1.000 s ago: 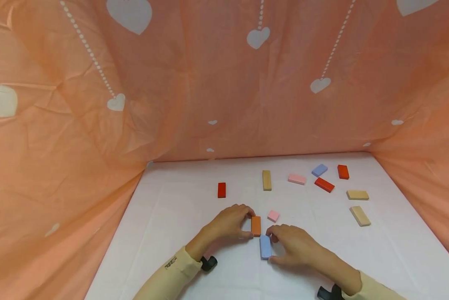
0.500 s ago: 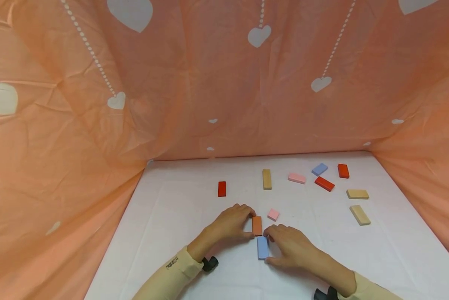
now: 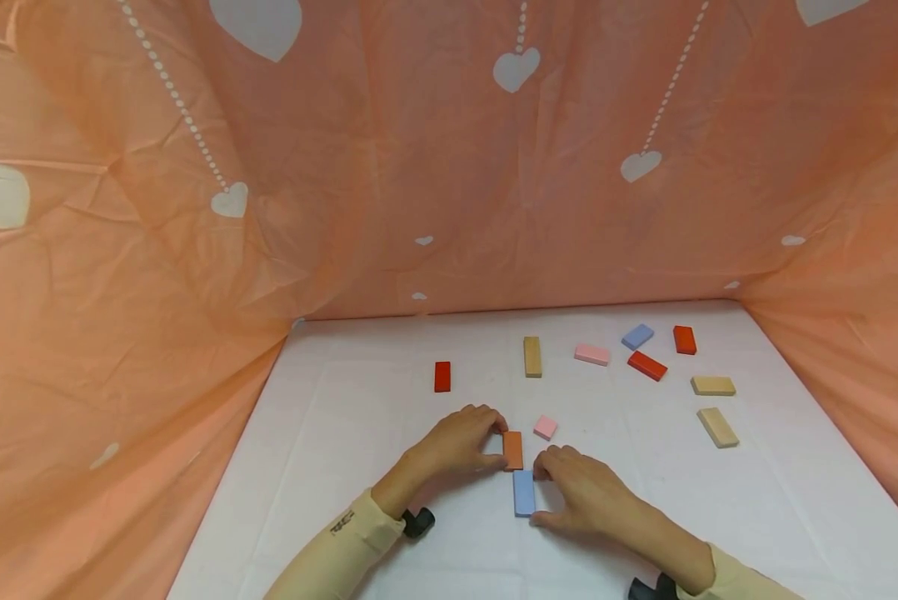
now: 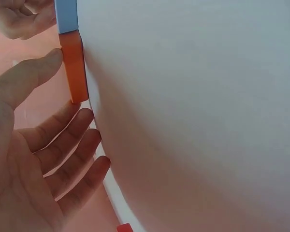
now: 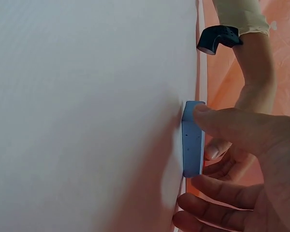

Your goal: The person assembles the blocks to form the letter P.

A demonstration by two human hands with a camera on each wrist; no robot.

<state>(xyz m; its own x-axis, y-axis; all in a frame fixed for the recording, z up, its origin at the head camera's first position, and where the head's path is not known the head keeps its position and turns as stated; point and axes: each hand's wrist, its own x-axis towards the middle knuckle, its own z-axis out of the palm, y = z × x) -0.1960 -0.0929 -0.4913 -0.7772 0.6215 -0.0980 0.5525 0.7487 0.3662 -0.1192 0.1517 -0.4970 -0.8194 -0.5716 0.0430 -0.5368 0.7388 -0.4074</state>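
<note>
An orange block (image 3: 512, 451) lies flat on the white table, its near end meeting the far end of a blue block (image 3: 524, 493). My left hand (image 3: 456, 443) holds the orange block from the left, thumb by its near end and index finger at its far end; the other fingers (image 4: 82, 166) are spread along the cloth. From the right, my right hand (image 3: 587, 496) grips the blue block between thumb and index finger, which the right wrist view shows at its two ends. Just beyond the hands sits a small pink block (image 3: 545, 427).
Behind the left hand lies a red block (image 3: 442, 377), with a wooden block (image 3: 532, 357) to its right. Farther right are a long pink block (image 3: 592, 355), another blue block (image 3: 637, 337), and several red and wooden ones. A peach curtain (image 3: 449, 167) with hearts surrounds the table.
My right hand has slid the blue block slightly left, so it now sits more nearly in line with the orange block. The left hand has stayed on the orange block, almost still.
</note>
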